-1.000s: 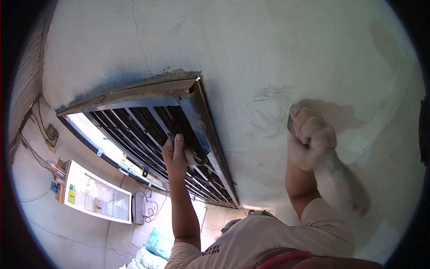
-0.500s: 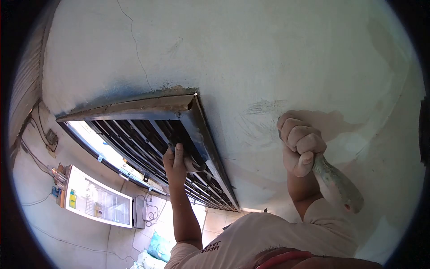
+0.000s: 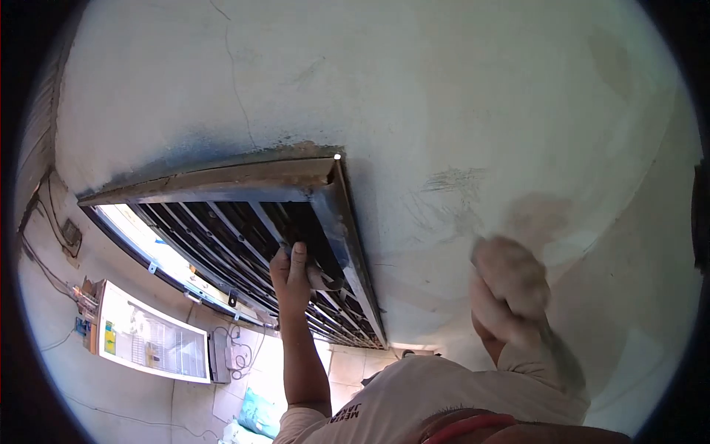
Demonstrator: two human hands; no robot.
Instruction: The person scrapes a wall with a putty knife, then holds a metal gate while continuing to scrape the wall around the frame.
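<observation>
My right hand (image 3: 512, 275), blurred by motion, is a fist in front of the pale wall (image 3: 444, 96). It grips a hand tool whose thick, stained handle (image 3: 560, 355) sticks out below the fist; the working end is mostly hidden. Scratch marks (image 3: 455, 180) show on the wall just above. At the slatted metal window (image 3: 329, 222), my left hand (image 3: 291, 270) is closed with the thumb pointing up. A greyish curved piece (image 3: 323, 279) shows beside its palm; I cannot tell whether the hand grips that piece or a slat.
The window's frame (image 3: 222, 177) juts from the wall, with dark blue staining around it. At the lower left are a white-framed glass display case (image 3: 151, 337), cables (image 3: 240, 348) and a light blue bag (image 3: 259, 411). A thin crack runs up the wall.
My right hand and the tool have moved down and slightly right, away from the scratch marks. My left hand stays at the window. The view has shifted slightly.
</observation>
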